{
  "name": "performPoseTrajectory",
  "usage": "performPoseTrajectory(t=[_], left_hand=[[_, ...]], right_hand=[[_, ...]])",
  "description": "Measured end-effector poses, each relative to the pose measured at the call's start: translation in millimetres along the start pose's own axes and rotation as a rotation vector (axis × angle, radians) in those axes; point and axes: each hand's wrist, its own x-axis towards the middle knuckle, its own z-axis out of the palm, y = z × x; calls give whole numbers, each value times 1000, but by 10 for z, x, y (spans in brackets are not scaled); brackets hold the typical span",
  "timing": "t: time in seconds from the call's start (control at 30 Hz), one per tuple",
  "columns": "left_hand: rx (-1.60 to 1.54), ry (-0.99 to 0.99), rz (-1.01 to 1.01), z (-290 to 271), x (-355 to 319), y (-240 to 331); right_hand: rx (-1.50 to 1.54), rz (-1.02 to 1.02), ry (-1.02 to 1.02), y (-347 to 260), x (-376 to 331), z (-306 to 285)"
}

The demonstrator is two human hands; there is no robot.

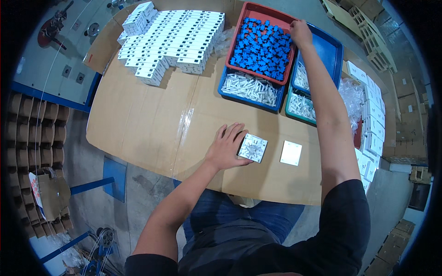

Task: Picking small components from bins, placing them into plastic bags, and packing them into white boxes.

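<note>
Near the table's front edge, my left hand [227, 148] is wrapped round the side of a small square box [252, 148], its thumb along the near edge. Small white and grey pieces show in the top of that box. A flat white square lid [291, 153] lies to the right, apart from it. My right arm reaches far forward, and my right hand [301, 35] is closed at the far right corner of a red tray [241, 37], its fingers curled over the rim. Blue plastic pieces [261, 48] fill the red tray. The right fingertips are partly hidden.
Under the red tray, a blue tray [248, 105] holds white plugs; another blue tray [328, 43] and a green tray [294, 116] stand beside it. White boxes [177, 39] are stacked at the far left, with more [374, 119] at the right beside clear plastic wrap [351, 99].
</note>
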Motion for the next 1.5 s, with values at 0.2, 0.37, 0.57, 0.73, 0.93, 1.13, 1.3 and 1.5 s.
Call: performPoseTrajectory(t=[0.2,0.37,0.57,0.73,0.93,1.13,1.3,1.5], left_hand=[[38,21,-55,-69,-87,-184],[34,10,-11,19,-14,-135],[93,23,-2,103,-50,-161],[99,12,-5,82,-69,-157],[113,51,10,99,-84,-171],[95,46,10,83,-68,-140],[72,57,-2,57,-97,-161],[55,61,1,48,-73,-149]], right_hand=[[1390,252,-116,-768,-1214,-761],[1976,850,-529,-1282,-2997,-1487],[2046,1072,-556,-1535,-3944,-1587],[2056,1076,-586,-1503,-4060,-1572],[2123,1073,-590,-1481,-4002,-1599],[1515,540,-356,-1707,-3978,-1436],[1017,195,-343,-1892,-3906,-1482],[1095,201,-307,-1941,-4011,-1339]])
